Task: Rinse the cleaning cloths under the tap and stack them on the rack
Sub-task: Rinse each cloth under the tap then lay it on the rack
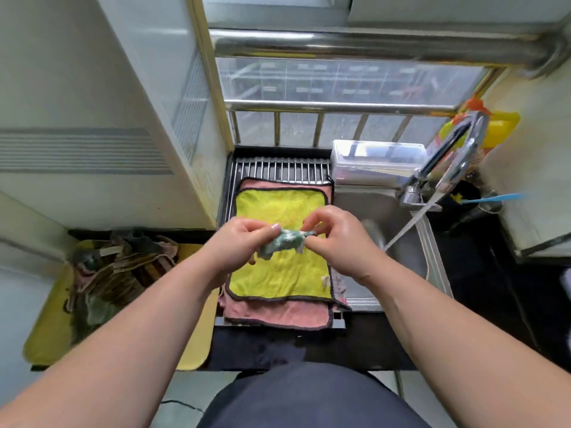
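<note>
Both hands, left hand (238,242) and right hand (336,234), have a tight grip on a scrunched green cloth (282,240), held right above the yellow cloth (278,239) stacked on the rack (279,169). Tap (445,163) running into the sink (414,251).

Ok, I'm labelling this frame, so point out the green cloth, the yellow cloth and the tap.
green cloth (283,242): head view, on its bunched middle.
yellow cloth (278,278): head view, on its bare lower half.
tap (410,196): head view, on its chrome base.
</note>
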